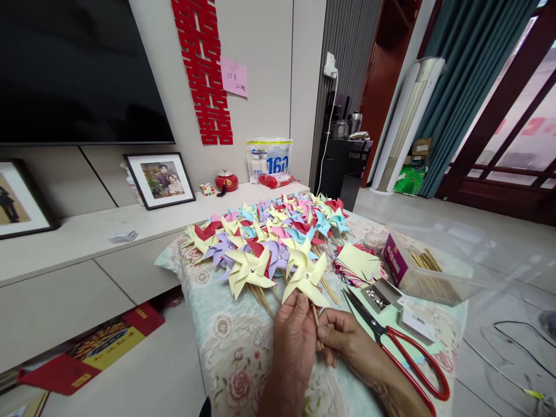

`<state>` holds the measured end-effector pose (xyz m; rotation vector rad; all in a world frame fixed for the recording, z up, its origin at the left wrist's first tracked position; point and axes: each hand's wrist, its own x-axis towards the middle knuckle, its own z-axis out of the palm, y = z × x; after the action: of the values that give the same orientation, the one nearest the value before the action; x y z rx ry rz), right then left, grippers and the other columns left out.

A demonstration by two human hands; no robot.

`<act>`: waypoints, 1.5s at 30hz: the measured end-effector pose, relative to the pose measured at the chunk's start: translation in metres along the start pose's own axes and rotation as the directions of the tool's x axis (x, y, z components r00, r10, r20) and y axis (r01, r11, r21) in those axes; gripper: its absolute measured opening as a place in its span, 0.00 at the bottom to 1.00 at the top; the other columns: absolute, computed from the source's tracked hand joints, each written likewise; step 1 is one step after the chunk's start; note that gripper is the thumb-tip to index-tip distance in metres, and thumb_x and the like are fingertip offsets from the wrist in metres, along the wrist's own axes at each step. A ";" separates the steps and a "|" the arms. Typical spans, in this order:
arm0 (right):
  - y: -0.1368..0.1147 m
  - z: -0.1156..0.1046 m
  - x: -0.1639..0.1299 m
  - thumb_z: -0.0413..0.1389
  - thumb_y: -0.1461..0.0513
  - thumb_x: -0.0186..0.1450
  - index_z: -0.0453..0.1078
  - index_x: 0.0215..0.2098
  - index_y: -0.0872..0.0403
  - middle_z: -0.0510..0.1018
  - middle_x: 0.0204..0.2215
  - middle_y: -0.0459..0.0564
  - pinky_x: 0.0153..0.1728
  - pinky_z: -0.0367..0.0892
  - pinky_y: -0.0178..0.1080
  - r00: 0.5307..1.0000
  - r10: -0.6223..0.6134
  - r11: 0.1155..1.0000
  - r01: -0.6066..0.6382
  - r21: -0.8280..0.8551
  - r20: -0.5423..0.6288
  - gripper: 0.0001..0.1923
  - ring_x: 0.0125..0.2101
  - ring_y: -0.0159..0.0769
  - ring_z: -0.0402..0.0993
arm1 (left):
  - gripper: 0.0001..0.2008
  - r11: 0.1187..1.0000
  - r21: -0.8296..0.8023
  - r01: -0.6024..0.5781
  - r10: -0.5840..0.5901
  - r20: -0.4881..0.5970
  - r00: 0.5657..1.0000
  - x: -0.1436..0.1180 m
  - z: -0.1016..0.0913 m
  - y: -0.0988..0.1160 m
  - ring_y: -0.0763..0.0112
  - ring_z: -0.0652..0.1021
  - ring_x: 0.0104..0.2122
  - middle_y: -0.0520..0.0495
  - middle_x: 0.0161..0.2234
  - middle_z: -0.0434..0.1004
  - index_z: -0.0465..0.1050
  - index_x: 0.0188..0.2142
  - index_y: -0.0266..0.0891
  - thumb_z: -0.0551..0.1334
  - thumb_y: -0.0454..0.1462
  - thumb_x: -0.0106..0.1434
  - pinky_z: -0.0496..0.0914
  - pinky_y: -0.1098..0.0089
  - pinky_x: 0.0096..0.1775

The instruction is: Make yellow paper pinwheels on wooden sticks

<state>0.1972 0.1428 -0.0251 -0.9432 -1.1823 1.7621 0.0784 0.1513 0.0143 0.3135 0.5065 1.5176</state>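
A pale yellow paper pinwheel (306, 275) with a shiny pin at its centre faces me, held upright just above the table. My left hand (295, 330) is closed on it below the blades, thumb and fingers pinching. Its thin wooden stick (315, 317) runs down between my hands. Lower on this stick, the fingers of my right hand (341, 336) are pinched closed. Right behind lies another pale yellow pinwheel (252, 270). Many finished pinwheels (269, 226) in purple, red, pink, blue and yellow cover the back of the table.
Red-handled scissors (382, 330) lie at my right, beside a small open box of pins (377, 295) and a closed box (416, 325). Stacked paper squares (358, 263) and a clear plastic bin (443, 284) with sticks stand behind. Flowered cloth (234, 347) covers the table.
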 end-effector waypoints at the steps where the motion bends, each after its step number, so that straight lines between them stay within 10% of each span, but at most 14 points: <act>1: 0.000 0.000 0.000 0.68 0.48 0.57 0.69 0.27 0.57 0.75 0.21 0.45 0.19 0.57 0.30 1.000 0.000 1.000 0.000 0.004 0.001 0.21 0.16 0.25 0.66 | 0.16 1.000 0.002 0.004 -0.004 0.001 1.000 0.000 0.000 0.000 0.70 0.78 0.32 0.48 0.31 0.81 0.81 0.32 0.40 0.79 0.40 0.43 0.74 0.67 0.47; 20: -0.009 0.004 0.003 0.67 0.46 0.56 0.69 0.28 0.56 0.74 0.21 0.44 0.20 0.57 0.31 0.999 -0.026 0.991 0.021 -0.131 -0.037 0.23 0.16 0.25 0.64 | 0.13 0.999 0.037 -0.010 0.013 -0.101 0.995 0.004 -0.011 -0.005 0.72 0.76 0.28 0.51 0.29 0.76 0.79 0.33 0.38 0.76 0.38 0.48 0.73 0.71 0.33; 27: -0.010 -0.002 0.006 0.65 0.46 0.57 0.69 0.27 0.55 0.70 0.19 0.41 0.23 0.55 0.33 0.964 -0.139 0.971 0.087 -0.224 -0.226 0.21 0.19 0.27 0.62 | 0.21 0.984 0.175 0.032 0.003 -0.197 0.980 0.006 -0.015 -0.007 0.62 0.79 0.41 0.37 0.48 0.79 0.79 0.42 0.36 0.73 0.44 0.50 0.73 0.67 0.37; 45: -0.089 -0.075 0.049 0.56 0.58 0.56 0.65 0.24 0.51 0.68 0.17 0.40 0.23 0.57 0.35 0.833 -0.407 0.694 0.015 -0.720 -0.375 0.07 0.19 0.32 0.62 | 0.17 0.870 0.455 0.192 -0.074 -0.263 0.962 0.009 -0.025 -0.025 0.71 0.75 0.28 0.40 0.35 0.80 0.78 0.37 0.31 0.73 0.38 0.48 0.66 0.71 0.28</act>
<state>0.2626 0.2355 0.0306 -1.5153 -1.5317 0.7381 0.0872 0.1561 -0.0205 0.4693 1.0821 1.2842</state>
